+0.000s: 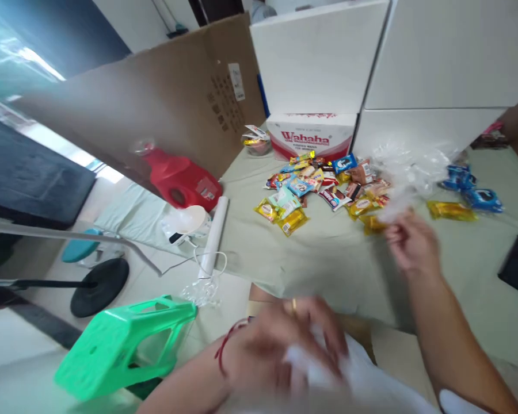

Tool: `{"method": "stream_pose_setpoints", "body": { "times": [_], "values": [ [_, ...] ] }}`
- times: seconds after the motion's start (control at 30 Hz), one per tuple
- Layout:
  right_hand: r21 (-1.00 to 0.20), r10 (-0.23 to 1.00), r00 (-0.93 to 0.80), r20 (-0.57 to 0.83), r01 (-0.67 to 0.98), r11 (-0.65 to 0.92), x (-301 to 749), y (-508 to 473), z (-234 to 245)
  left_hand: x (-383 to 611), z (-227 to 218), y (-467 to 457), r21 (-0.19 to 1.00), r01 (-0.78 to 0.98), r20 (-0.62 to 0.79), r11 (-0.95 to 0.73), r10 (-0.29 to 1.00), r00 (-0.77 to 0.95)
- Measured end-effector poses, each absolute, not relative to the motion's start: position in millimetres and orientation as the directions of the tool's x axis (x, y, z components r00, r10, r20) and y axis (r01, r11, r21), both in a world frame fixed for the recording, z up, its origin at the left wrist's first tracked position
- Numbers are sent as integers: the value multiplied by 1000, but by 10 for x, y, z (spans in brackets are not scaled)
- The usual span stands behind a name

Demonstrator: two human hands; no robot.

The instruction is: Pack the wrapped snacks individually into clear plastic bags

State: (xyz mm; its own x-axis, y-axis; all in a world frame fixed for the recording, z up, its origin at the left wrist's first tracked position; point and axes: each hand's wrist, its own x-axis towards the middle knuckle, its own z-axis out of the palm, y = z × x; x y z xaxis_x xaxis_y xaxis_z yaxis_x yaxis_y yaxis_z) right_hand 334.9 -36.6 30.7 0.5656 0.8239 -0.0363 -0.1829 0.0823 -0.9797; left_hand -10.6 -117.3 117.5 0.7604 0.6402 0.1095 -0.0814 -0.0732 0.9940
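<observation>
Apparently, right hand (414, 244) pinches clear plastic (396, 207) by its edge, likely for its limpness, beside snacks (300, 187) on the desk (323, 259); near, blurred left hand (270, 339) curls at white material (311, 367), grip unclear.

A: What sort of place is it?
B: A home or a small workroom; I can't tell which.
A: Why?
B: Beyond the grip of the right hand (414, 241), 1 Wahaha carton (313, 140) and wrapped snacks (301, 186) sit on a cloth-covered table (323, 253). Left of the left hand (280, 345), 1 green plastic stool (99, 351).
</observation>
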Motion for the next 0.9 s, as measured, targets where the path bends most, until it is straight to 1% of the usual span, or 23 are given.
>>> {"method": "stream_pose_setpoints", "body": {
  "times": [0.03, 0.07, 0.1, 0.13, 0.17, 0.23, 0.27, 0.33, 0.4, 0.47, 0.53, 0.6, 0.63, 0.67, 0.73, 0.8, 0.83, 0.9],
  "values": [
    [-938, 887, 418, -195, -345, -44, 3070, -519, 288, -27, 1046, -1058, 998, -49, -7, 48, 785, 619],
    [-886, 900, 309, -307, -437, -152, 2813, -654, 257, 46, 890, -975, 984, -41, -141, 176, 888, 437],
    [-842, 893, 240, -381, -488, -228, 2593, -767, 216, 109, 721, -919, 950, -55, -281, 307, 920, 274],
    [-813, 881, 199, -430, -510, -281, 2419, -858, 169, 161, 553, -885, 903, -76, -405, 424, 896, 182],
    [-799, 870, 180, -458, -513, -315, 2291, -930, 122, 202, 402, -867, 850, -111, -497, 514, 855, 149],
    [-809, 864, 175, -472, -475, -346, 2162, -1021, 40, 262, 184, -852, 758, -190, -591, 624, 780, 205],
    [-823, 867, 173, -468, -442, -356, 2144, -1046, 10, 289, 123, -844, 728, -222, -602, 648, 760, 245],
    [-852, 880, 147, -452, -365, -377, 2157, -1062, -28, 346, 77, -815, 714, -247, -584, 655, 752, 307],
    [-880, 900, 103, -424, -279, -383, 2192, -1053, -48, 408, 79, -770, 746, -232, -536, 624, 770, 346],
    [-918, 924, 95, -371, -192, -348, 2229, -1039, -69, 456, 77, -721, 787, -228, -478, 574, 800, 363],
    [-947, 937, 154, -314, -121, -297, 2264, -1035, -100, 476, 48, -687, 807, -251, -448, 534, 831, 329],
    [-962, 923, 272, -273, -83, -261, 2286, -1048, -131, 472, 7, -674, 832, -256, -438, 492, 866, 243],
    [-964, 912, 312, -265, -77, -254, 2287, -1059, -143, 466, -11, -676, 854, -241, -423, 461, 885, 193],
    [-964, 911, 316, -265, -78, -253, 2278, -1072, -150, 462, -24, -684, 882, -212, -397, 421, 906, 148],
    [-964, 940, 216, -265, -76, -255, 2232, -1090, -153, 460, -32, -706, 928, -146, -331, 344, 938, 107],
    [-965, 963, 68, -260, -65, -255, 2167, -1085, -145, 468, -22, -728, 948, -111, -284, 299, 949, 134],
    [-965, 966, 33, -258, -63, -255, 2139, -1071, -138, 471, -14, -733, 950, -113, -274, 291, 950, 149],
    [-960, 961, 52, -271, -93, -266, 2116, -1032, -118, 461, 3, -728, 937, -169, -284, 306, 948, 145]
  ]
}}
